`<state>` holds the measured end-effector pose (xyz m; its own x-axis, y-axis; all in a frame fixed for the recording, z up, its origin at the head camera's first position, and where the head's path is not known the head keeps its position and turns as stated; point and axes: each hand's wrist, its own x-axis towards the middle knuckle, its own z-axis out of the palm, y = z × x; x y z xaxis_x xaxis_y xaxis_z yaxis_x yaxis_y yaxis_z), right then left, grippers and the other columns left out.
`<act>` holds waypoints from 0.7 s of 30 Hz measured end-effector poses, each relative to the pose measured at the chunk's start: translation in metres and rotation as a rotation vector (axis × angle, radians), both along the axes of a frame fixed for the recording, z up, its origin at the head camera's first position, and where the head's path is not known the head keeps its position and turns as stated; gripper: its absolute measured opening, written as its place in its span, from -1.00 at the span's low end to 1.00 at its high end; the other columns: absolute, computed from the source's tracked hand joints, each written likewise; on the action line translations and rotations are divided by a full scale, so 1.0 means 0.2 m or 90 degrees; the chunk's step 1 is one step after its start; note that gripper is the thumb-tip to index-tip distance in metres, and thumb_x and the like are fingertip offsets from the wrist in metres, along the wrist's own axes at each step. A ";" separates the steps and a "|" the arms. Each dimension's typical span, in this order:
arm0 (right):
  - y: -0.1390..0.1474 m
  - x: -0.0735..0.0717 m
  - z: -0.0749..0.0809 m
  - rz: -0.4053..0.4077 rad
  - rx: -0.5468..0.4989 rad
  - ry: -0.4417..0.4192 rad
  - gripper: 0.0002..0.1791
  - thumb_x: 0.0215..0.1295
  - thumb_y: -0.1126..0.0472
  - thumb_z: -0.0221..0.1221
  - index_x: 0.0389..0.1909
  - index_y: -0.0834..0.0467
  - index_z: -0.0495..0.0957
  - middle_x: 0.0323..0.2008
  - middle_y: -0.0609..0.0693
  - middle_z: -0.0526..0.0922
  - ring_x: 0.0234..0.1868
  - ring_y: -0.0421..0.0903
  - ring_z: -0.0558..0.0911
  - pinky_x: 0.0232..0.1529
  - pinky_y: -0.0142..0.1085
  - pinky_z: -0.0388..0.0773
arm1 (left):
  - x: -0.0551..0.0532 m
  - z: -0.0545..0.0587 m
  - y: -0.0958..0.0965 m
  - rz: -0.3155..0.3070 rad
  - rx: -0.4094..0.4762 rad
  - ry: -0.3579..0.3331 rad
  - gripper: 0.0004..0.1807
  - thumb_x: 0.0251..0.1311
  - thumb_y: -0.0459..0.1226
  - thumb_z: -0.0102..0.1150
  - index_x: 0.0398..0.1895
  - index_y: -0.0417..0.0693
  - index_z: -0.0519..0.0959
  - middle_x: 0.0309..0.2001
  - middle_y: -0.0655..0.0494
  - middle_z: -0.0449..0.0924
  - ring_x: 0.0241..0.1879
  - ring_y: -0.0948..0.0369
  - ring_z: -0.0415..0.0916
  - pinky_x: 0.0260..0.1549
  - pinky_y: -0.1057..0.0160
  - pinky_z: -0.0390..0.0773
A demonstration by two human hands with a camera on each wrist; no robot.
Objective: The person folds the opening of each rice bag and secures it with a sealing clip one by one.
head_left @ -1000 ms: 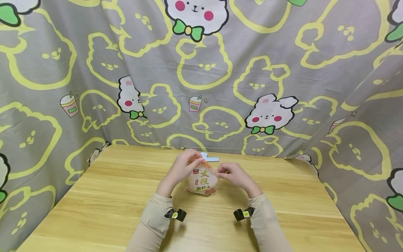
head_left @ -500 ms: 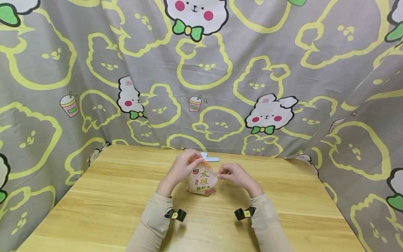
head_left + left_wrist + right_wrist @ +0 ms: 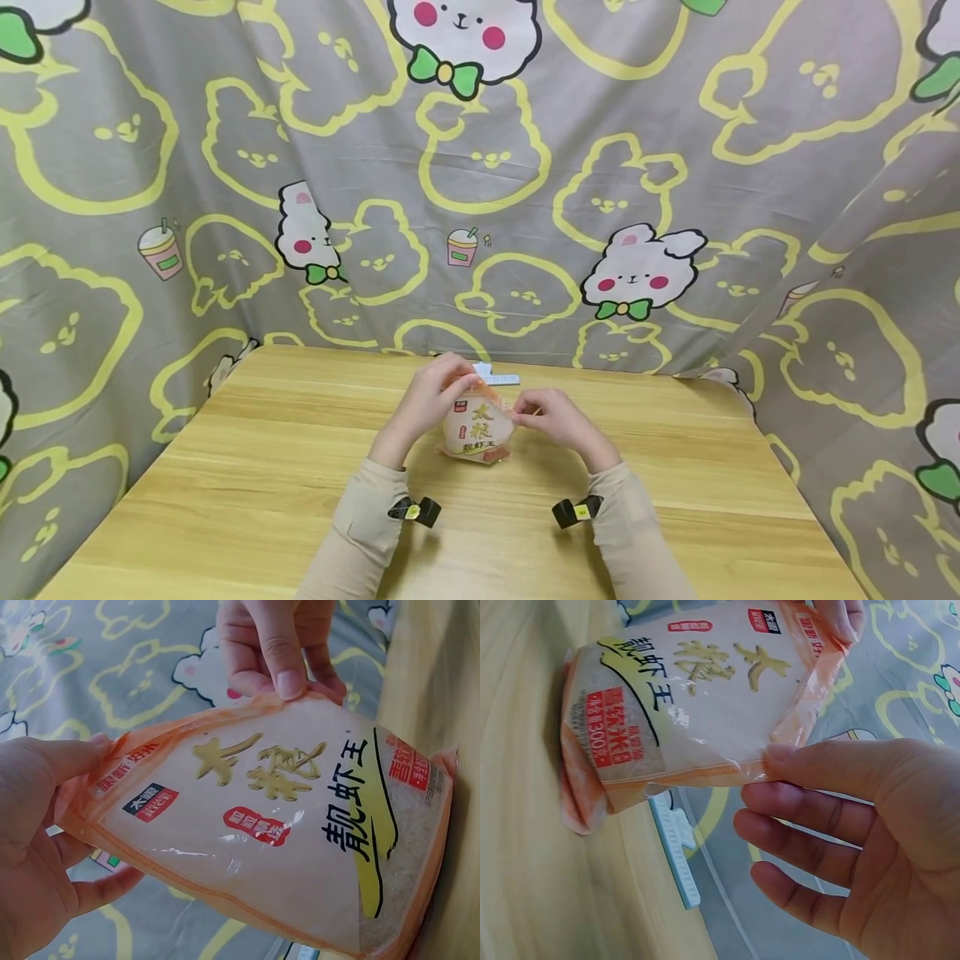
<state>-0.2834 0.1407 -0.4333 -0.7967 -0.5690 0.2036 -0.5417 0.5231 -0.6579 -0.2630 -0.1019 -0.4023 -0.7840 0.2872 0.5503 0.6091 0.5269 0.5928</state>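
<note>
A plastic rice bag (image 3: 480, 429), pale with orange edges and gold and black lettering, stands upright on the table in the head view. White grains show through a clear part of the bag (image 3: 397, 862) in the left wrist view. My left hand (image 3: 431, 396) pinches its top left corner between thumb and fingers. At the other upper corner, my right hand (image 3: 553, 417) pinches the edge. The right wrist view has the right thumb (image 3: 832, 766) on the bag's front, with the index finger behind and the other fingers loosely bent. The bag's back is hidden.
Behind the bag lies a light blue ridged bar (image 3: 501, 380), perhaps a bag clip, partly hidden by the left hand and the bag. A grey patterned curtain (image 3: 517, 225) hangs at the back and sides of the wooden table (image 3: 247, 467).
The whole head view has shifted a little, so everything appears slightly further left. Both hands keep their pinch on the rice bag and have barely moved.
</note>
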 end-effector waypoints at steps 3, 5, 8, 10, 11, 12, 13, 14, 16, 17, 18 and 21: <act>-0.02 0.00 -0.01 -0.013 0.000 0.010 -0.92 0.28 0.22 0.25 -0.42 0.07 0.62 -0.43 -0.09 0.68 -0.38 -0.31 0.55 -0.26 -0.40 0.55 | 0.00 0.00 -0.01 0.005 0.004 0.003 -0.90 0.33 -0.18 0.15 -0.31 0.06 0.62 -0.23 0.16 0.62 -0.21 0.26 0.56 -0.21 0.20 0.60; -0.03 0.00 -0.02 -0.024 -0.003 0.009 -0.92 0.27 0.22 0.25 -0.42 0.07 0.62 -0.43 -0.10 0.68 -0.39 -0.30 0.54 -0.28 -0.41 0.55 | -0.01 0.00 -0.02 0.006 0.005 0.003 -0.90 0.33 -0.18 0.15 -0.30 0.06 0.62 -0.23 0.17 0.62 -0.22 0.26 0.56 -0.21 0.20 0.59; -0.05 0.00 -0.02 -0.034 -0.008 0.007 -0.92 0.27 0.23 0.25 -0.42 0.08 0.62 -0.43 -0.08 0.68 -0.39 -0.28 0.55 -0.30 -0.41 0.54 | -0.01 0.01 -0.03 0.008 0.001 0.001 -0.89 0.33 -0.16 0.15 -0.30 0.06 0.62 -0.24 0.18 0.62 -0.23 0.26 0.56 -0.22 0.21 0.58; -0.05 0.00 -0.02 -0.038 -0.009 0.007 -0.93 0.27 0.23 0.26 -0.42 0.08 0.62 -0.43 -0.08 0.68 -0.38 -0.28 0.55 -0.29 -0.41 0.54 | -0.01 0.01 -0.04 0.008 -0.001 -0.006 -0.89 0.33 -0.16 0.15 -0.30 0.07 0.63 -0.25 0.18 0.62 -0.23 0.26 0.55 -0.23 0.23 0.57; -0.05 0.00 -0.02 -0.039 -0.009 0.008 -0.93 0.27 0.22 0.26 -0.41 0.07 0.62 -0.42 -0.09 0.68 -0.38 -0.28 0.56 -0.29 -0.41 0.55 | -0.01 0.01 -0.04 0.007 -0.001 -0.010 -0.89 0.33 -0.16 0.15 -0.30 0.07 0.63 -0.25 0.18 0.62 -0.24 0.27 0.55 -0.24 0.23 0.57; -0.05 0.00 -0.02 -0.039 -0.009 0.008 -0.93 0.27 0.22 0.26 -0.41 0.07 0.62 -0.42 -0.09 0.69 -0.38 -0.28 0.56 -0.29 -0.41 0.55 | -0.01 0.01 -0.04 0.005 -0.001 -0.015 -0.89 0.33 -0.16 0.15 -0.30 0.07 0.63 -0.26 0.18 0.62 -0.25 0.27 0.55 -0.25 0.24 0.57; -0.05 0.01 -0.02 -0.036 -0.010 0.010 -0.93 0.27 0.22 0.25 -0.41 0.08 0.62 -0.42 -0.08 0.69 -0.38 -0.28 0.56 -0.28 -0.40 0.55 | -0.01 0.01 -0.05 0.004 -0.001 -0.019 -0.90 0.32 -0.17 0.16 -0.30 0.07 0.63 -0.26 0.18 0.61 -0.25 0.27 0.54 -0.25 0.24 0.56; -0.05 0.01 -0.02 -0.036 -0.011 0.009 -0.93 0.27 0.22 0.25 -0.41 0.08 0.62 -0.42 -0.09 0.69 -0.38 -0.29 0.56 -0.28 -0.40 0.55 | -0.01 0.01 -0.05 0.002 0.000 -0.026 -0.90 0.32 -0.17 0.16 -0.30 0.08 0.63 -0.26 0.18 0.61 -0.26 0.27 0.54 -0.25 0.25 0.56; -0.05 0.01 -0.01 -0.032 -0.012 0.008 -0.93 0.27 0.21 0.25 -0.40 0.08 0.63 -0.42 -0.09 0.69 -0.38 -0.29 0.57 -0.27 -0.38 0.56 | -0.01 0.01 -0.05 -0.002 0.003 -0.033 -0.91 0.32 -0.17 0.17 -0.30 0.08 0.63 -0.26 0.18 0.61 -0.26 0.27 0.54 -0.26 0.25 0.56; -0.05 0.01 -0.01 -0.027 -0.013 0.009 -0.93 0.28 0.20 0.25 -0.39 0.09 0.63 -0.41 -0.08 0.69 -0.37 -0.28 0.57 -0.27 -0.37 0.56 | -0.01 0.01 -0.05 -0.003 0.004 -0.037 -0.92 0.32 -0.17 0.17 -0.30 0.08 0.63 -0.26 0.18 0.61 -0.27 0.27 0.55 -0.27 0.24 0.56; -0.05 0.01 -0.01 -0.023 -0.012 0.009 -0.92 0.29 0.19 0.25 -0.38 0.09 0.63 -0.40 -0.08 0.70 -0.37 -0.29 0.58 -0.26 -0.37 0.56 | -0.01 0.01 -0.05 -0.004 0.005 -0.040 -0.92 0.32 -0.17 0.18 -0.29 0.07 0.62 -0.26 0.18 0.62 -0.27 0.26 0.55 -0.26 0.24 0.57; -0.04 0.01 -0.01 -0.018 -0.012 -0.002 -0.91 0.30 0.15 0.24 -0.35 0.07 0.64 -0.38 -0.09 0.71 -0.34 -0.29 0.59 -0.24 -0.37 0.55 | 0.00 0.01 -0.05 -0.007 0.007 -0.044 -0.92 0.32 -0.18 0.18 -0.29 0.06 0.61 -0.25 0.17 0.62 -0.25 0.24 0.59 -0.25 0.22 0.60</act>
<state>-0.2812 0.1333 -0.4346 -0.8134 -0.5421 0.2108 -0.5241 0.5260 -0.6697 -0.2638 -0.1128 -0.3998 -0.8177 0.2896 0.4975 0.5713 0.5141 0.6398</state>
